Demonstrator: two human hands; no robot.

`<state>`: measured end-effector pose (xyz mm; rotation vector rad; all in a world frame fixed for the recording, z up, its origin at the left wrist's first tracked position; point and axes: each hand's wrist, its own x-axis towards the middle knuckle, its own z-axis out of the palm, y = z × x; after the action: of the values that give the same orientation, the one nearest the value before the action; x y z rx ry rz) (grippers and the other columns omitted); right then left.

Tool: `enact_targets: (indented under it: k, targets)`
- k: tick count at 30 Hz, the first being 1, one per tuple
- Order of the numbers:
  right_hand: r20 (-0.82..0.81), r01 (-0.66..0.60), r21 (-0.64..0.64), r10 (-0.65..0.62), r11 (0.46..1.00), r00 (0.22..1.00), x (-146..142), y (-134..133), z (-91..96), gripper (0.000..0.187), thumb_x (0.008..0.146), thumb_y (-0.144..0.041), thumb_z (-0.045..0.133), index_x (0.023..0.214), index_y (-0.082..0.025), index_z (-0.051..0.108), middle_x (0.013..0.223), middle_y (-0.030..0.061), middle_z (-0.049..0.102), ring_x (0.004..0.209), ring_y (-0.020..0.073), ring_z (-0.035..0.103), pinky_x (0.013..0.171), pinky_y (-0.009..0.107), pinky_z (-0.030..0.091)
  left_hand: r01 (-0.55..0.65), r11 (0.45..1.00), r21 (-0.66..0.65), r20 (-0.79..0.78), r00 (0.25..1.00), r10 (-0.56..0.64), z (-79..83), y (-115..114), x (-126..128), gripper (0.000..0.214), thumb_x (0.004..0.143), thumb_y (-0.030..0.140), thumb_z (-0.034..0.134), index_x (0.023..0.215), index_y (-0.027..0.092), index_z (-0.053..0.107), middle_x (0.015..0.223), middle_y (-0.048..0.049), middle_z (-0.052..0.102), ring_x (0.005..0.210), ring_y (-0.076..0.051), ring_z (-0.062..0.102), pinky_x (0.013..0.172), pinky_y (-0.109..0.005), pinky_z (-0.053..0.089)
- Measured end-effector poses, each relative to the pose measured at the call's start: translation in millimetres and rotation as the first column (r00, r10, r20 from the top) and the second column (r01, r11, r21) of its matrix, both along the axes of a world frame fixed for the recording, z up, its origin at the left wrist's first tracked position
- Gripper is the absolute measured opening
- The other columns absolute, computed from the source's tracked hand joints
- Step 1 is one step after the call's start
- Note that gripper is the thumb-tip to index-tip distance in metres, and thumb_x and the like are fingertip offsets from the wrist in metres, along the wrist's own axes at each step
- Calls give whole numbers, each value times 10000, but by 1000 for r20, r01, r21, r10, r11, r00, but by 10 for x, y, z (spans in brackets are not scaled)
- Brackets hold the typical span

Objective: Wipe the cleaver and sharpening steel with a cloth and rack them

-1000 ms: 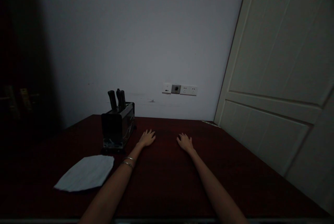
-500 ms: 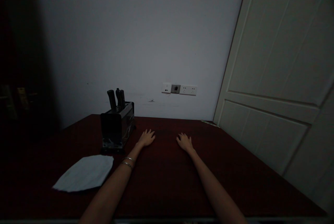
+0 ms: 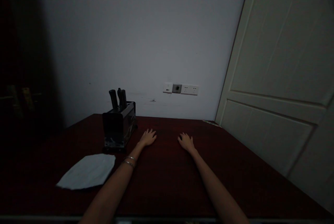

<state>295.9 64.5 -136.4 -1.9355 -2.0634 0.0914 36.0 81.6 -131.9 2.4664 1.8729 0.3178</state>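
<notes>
My left hand lies on the dark red table, fingers spread and holding nothing. Across from it, my right hand rests on the same tabletop with its fingers apart, also bare. Left of my left hand stands a black knife block, with several black knife handles sticking up from its top. A pale folded cloth lies flat in front of the block, beside my left forearm. Both hands are apart from the block and the cloth.
Behind the table rises a plain wall with a row of socket plates. A pale panelled door borders the right side. The far left is very dark, with a metal door handle faintly showing.
The whole view has shifted slightly, so everything sits a little further right in the picture. My hands keep their places on the table, fingers still spread.
</notes>
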Motion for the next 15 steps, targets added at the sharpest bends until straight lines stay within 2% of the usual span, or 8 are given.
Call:
enact_targets:
  k: [9, 12, 15]
  targets:
    - [7, 2, -5, -2, 1000, 1000, -15, -7, -6, 502, 869, -381, 290, 1284, -144, 444, 1403, 136, 357, 1297, 275, 275, 1014, 534, 181, 0, 999, 50, -94, 996, 5, 69, -121, 53, 502, 892, 368, 264, 1320, 139, 393, 1389, -168, 340, 1280, -325, 302, 995, -484, 258]
    - [7, 1, 3, -1, 1000, 1000, -19, -22, 2, 499, 869, -381, 291, 1276, -143, 455, 1395, 140, 369, 1293, 280, 281, 1012, 535, 182, 61, 995, 76, -156, 987, -49, 199, -242, 127, 444, 865, 294, 348, 1254, 118, 467, 1300, -194, 449, 1212, -323, 405, 968, -479, 300]
    - [10, 1, 5, -1, 1000, 1000, -14, -30, 5, 498, 868, -383, 293, 1270, -142, 462, 1388, 136, 382, 1286, 280, 295, 1010, 534, 190, 166, 980, 107, -206, 968, -141, 448, -423, 215, 398, 793, 223, 456, 1174, 136, 534, 1187, -164, 550, 1109, -298, 505, 936, -445, 353]
